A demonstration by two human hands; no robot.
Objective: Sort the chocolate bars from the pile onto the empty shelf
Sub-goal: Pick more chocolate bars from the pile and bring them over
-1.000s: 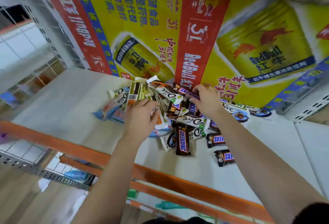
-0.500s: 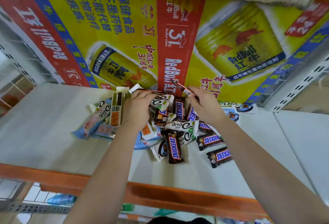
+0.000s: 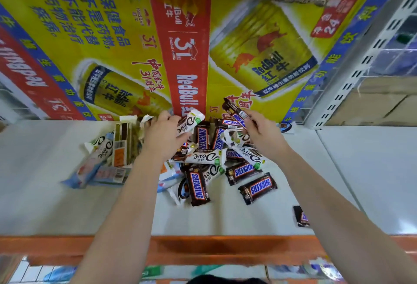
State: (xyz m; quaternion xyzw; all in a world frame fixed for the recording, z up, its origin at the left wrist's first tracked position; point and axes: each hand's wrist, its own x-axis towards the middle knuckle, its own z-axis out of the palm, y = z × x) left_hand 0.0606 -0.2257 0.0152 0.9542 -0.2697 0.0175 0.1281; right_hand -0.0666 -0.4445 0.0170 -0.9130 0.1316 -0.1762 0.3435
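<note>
Leftmost, pale wrappers (image 3: 99, 150) lie on the white shelf (image 3: 40, 189). Beside them the left hand (image 3: 162, 136) curls round a white Dove bar (image 3: 190, 122) at the back of the pile (image 3: 200, 171). Next, the right hand (image 3: 264, 136) pinches a Snickers bar (image 3: 233, 110), tilted above the pile. Well apart to the right lies a lone dark bar (image 3: 301, 216).
</note>
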